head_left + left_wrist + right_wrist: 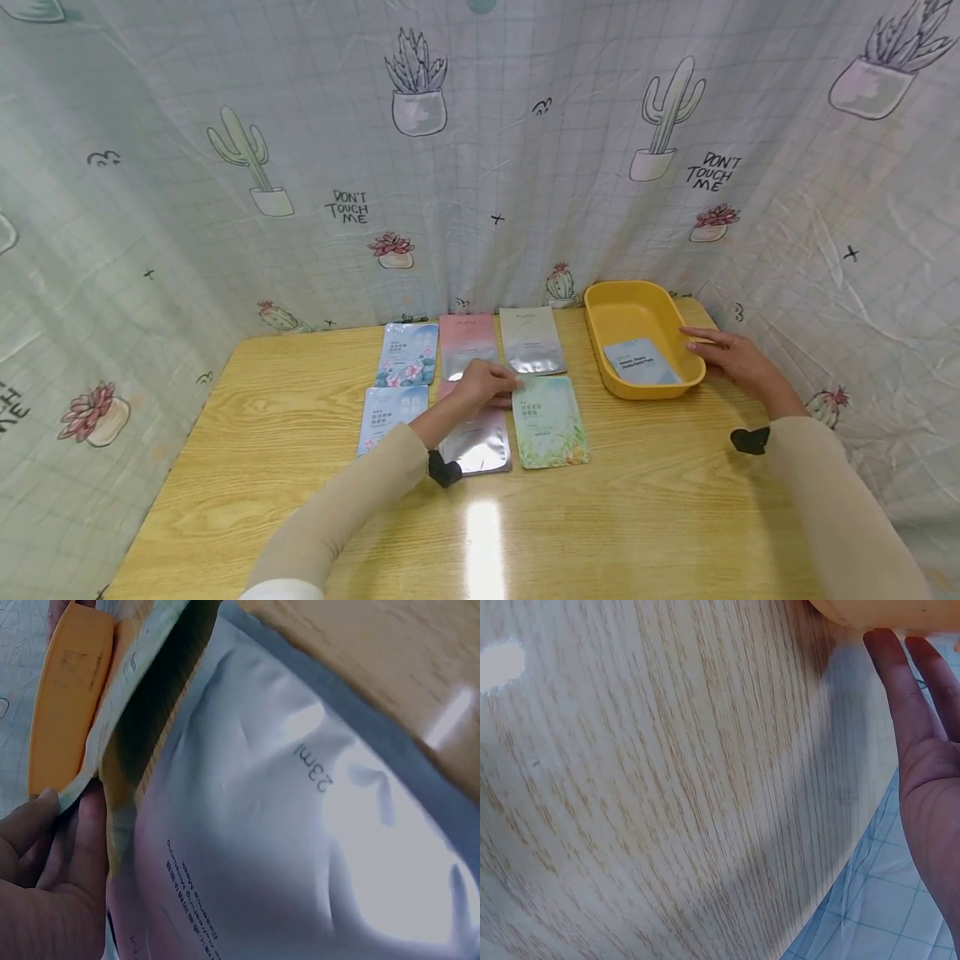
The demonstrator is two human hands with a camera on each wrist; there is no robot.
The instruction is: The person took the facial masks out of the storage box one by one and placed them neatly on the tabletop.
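Note:
A green sheet mask packet (pixel 551 423) is tilted up at its left edge, where my left hand (pixel 486 385) pinches it. In the left wrist view the thumb and fingers of that left hand (pixel 56 862) grip the packet's edge. Below it lies a pink-and-silver mask packet (pixel 255 810), marked 23ml. My right hand (pixel 731 362) touches the right side of a yellow plastic bin (pixel 643 392). Its fingers (pixel 900 690) are straight against the bin's wall in the right wrist view. Inside the bin lies a pale blue packet (pixel 643 362).
Two blue floral packets (pixel 407 356) lie at the left, one behind the other. A pink packet (pixel 467 337) and a beige-silver packet (pixel 534 342) lie at the back of the wooden table (pixel 285 450). A printed curtain (pixel 495 167) hangs behind and at both sides.

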